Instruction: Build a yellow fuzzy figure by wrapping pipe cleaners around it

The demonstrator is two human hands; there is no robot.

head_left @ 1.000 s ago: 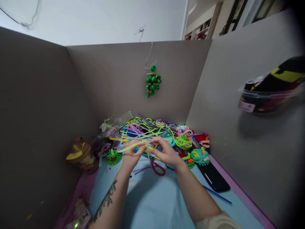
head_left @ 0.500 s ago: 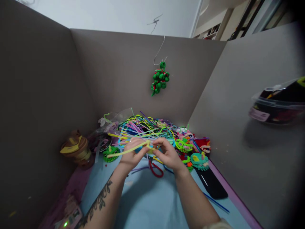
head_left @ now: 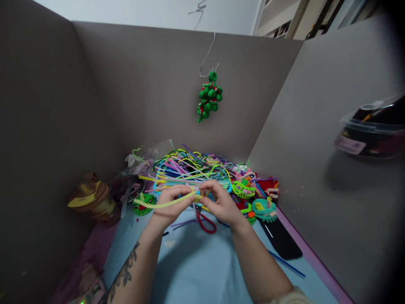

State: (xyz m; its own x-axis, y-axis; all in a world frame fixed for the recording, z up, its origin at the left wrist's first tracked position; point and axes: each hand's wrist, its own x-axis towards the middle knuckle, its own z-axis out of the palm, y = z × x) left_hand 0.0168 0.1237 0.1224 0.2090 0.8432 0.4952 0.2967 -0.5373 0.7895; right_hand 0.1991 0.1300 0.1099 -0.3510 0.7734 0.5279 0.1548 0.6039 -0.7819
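A yellow pipe cleaner (head_left: pixel 146 204) is pinched between my two hands above the blue work surface. My left hand (head_left: pixel 171 204) grips it with thumb and fingers, and its long free end sticks out to the left across that hand. My right hand (head_left: pixel 221 204) pinches its other end, where a small bent yellow part shows between the fingertips. The exact shape there is mostly hidden by the fingers. Just below the hands lie scissors with red handles (head_left: pixel 199 219). Left of my left hand sits a green fuzzy animal face (head_left: pixel 145 206).
Behind my hands is a heap of coloured pipe cleaners (head_left: pixel 177 164) in a blue tray. Fuzzy figures (head_left: pixel 265 210) and a black phone (head_left: pixel 283 240) lie right. A brown lidded cup (head_left: pixel 95 202) stands left. Grey panels (head_left: pixel 164 88) enclose three sides; a green ornament (head_left: pixel 210 93) hangs behind.
The left fingers have closed in around the joined part, covering more of it. The pipe cleaner's free end has swung a little left and up. The camera view has shifted slightly.
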